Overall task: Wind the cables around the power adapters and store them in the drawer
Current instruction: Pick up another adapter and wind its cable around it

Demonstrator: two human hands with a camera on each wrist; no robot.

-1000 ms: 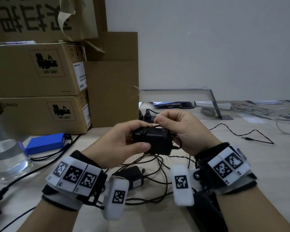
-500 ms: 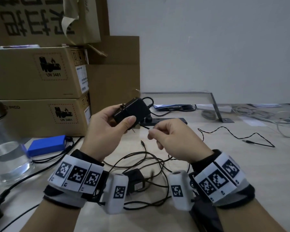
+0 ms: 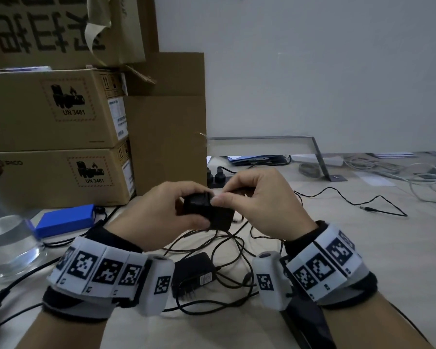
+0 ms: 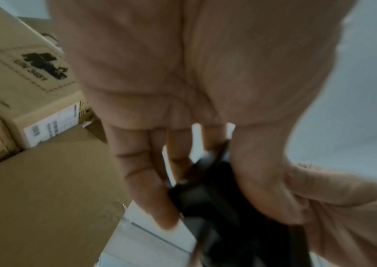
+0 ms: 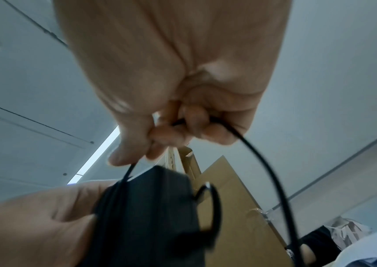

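My left hand (image 3: 159, 212) grips the adapter (image 3: 207, 210); my right hand (image 3: 259, 200), just right of it, pinches its cable (image 5: 272, 173) across the adapter's top.

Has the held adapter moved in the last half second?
Yes. The adapter in the left hand dropped, now below the power strip instead of level with it.

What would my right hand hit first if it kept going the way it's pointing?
Most likely the black adapter in your left hand: your right hand, pinching the cable, already points at it. Depth is hard to judge.
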